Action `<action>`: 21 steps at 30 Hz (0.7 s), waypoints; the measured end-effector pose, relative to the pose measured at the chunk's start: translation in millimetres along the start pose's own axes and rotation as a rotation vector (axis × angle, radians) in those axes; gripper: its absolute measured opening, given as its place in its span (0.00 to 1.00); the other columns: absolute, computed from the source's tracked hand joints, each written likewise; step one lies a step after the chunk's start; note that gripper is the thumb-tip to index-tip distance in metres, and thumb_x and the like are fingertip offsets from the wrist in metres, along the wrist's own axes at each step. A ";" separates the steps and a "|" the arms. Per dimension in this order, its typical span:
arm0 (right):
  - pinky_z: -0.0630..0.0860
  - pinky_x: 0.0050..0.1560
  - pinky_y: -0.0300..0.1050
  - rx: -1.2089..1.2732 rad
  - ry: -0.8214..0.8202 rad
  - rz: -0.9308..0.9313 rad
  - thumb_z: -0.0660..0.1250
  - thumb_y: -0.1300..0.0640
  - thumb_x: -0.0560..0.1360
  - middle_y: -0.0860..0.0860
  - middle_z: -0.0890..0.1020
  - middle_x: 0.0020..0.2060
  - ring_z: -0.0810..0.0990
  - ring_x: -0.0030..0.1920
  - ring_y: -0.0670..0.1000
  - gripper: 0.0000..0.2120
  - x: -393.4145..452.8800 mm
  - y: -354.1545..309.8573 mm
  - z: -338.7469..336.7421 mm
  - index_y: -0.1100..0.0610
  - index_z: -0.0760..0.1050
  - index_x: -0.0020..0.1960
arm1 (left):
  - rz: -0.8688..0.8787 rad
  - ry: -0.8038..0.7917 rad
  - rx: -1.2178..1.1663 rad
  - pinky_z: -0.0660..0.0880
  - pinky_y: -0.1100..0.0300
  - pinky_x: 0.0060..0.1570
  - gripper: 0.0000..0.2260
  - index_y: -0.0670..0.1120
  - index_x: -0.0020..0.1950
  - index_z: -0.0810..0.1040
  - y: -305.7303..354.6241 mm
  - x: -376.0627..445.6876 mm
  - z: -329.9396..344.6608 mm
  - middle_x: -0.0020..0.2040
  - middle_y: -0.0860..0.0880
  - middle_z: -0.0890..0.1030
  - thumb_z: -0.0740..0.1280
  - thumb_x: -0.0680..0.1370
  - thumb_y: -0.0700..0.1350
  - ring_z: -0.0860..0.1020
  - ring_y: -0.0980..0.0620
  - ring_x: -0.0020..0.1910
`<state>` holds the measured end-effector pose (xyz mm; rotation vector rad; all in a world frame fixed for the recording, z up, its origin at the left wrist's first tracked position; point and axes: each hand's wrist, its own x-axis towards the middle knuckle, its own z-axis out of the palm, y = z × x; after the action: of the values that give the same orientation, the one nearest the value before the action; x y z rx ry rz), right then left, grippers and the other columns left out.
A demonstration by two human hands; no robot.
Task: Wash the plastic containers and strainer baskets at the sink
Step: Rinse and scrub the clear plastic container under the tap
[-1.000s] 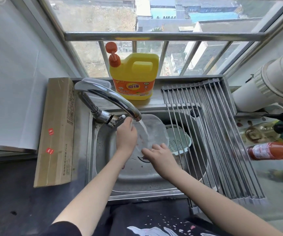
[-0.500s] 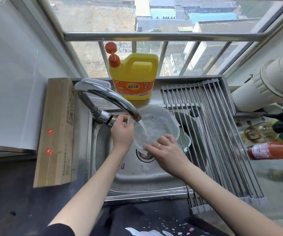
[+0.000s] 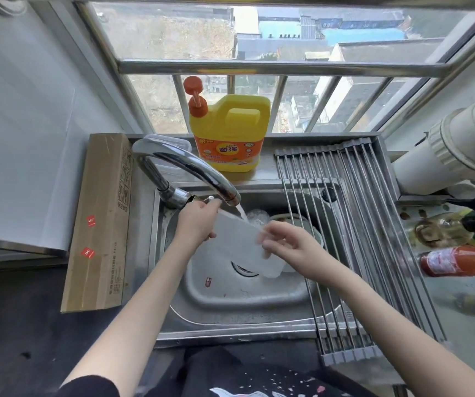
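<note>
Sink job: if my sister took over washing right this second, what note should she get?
Left hand grips the clear plastic container by its left edge, under the running tap.
Right hand rubs the container's right side, fingers spread and blurred.
Container is tilted over the sink, water hitting its top edge.
Strainer basket and another clear piece sit in the sink behind the hands.
Done: this container is mid-rinse.
Left: finish it, then wash the basket and the rest. Drying rack holds nothing yet.
</note>
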<state>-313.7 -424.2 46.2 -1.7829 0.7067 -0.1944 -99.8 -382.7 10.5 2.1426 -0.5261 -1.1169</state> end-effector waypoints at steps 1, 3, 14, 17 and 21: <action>0.71 0.47 0.34 0.149 0.033 0.037 0.64 0.63 0.78 0.49 0.79 0.36 0.77 0.41 0.45 0.04 -1.4 4.3 5.0 0.59 0.77 0.51 | -0.012 -0.001 -0.022 0.65 0.63 0.25 0.15 0.40 0.41 0.77 -3.6 3.6 -5.6 0.30 0.46 0.73 0.60 0.77 0.50 0.71 0.51 0.22; 0.72 0.48 0.36 0.404 0.097 0.097 0.64 0.61 0.78 0.51 0.79 0.37 0.77 0.41 0.46 0.05 -2.4 12.6 15.3 0.59 0.77 0.52 | -0.035 0.005 -0.030 0.63 0.62 0.28 0.18 0.42 0.38 0.79 -13.7 10.7 -15.5 0.28 0.47 0.71 0.58 0.78 0.52 0.68 0.51 0.24; 0.75 0.53 0.51 1.099 0.247 0.462 0.55 0.61 0.81 0.54 0.83 0.49 0.81 0.49 0.52 0.15 37.7 47.0 19.5 0.62 0.75 0.62 | -0.276 -0.517 -0.455 0.74 0.53 0.54 0.25 0.50 0.62 0.77 -54.6 20.8 -3.9 0.55 0.47 0.82 0.48 0.80 0.62 0.78 0.47 0.55; 0.75 0.53 0.53 1.075 0.227 0.519 0.55 0.58 0.81 0.54 0.82 0.49 0.80 0.48 0.52 0.16 47.1 54.7 16.9 0.61 0.73 0.65 | -0.292 -0.498 -0.617 0.78 0.55 0.48 0.23 0.46 0.61 0.78 -56.0 19.1 0.9 0.52 0.46 0.83 0.50 0.82 0.57 0.80 0.47 0.51; 0.76 0.53 0.49 0.803 0.355 0.639 0.60 0.49 0.78 0.54 0.78 0.59 0.77 0.56 0.53 0.20 59.8 61.1 23.9 0.53 0.70 0.69 | -0.293 -0.322 -0.748 0.80 0.54 0.45 0.21 0.41 0.59 0.78 -59.0 17.8 10.7 0.48 0.43 0.83 0.57 0.80 0.56 0.82 0.47 0.44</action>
<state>-276.6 -448.0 -30.7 -0.7138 1.2084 -0.3075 -95.9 -355.9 -45.9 1.4157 0.0899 -1.5326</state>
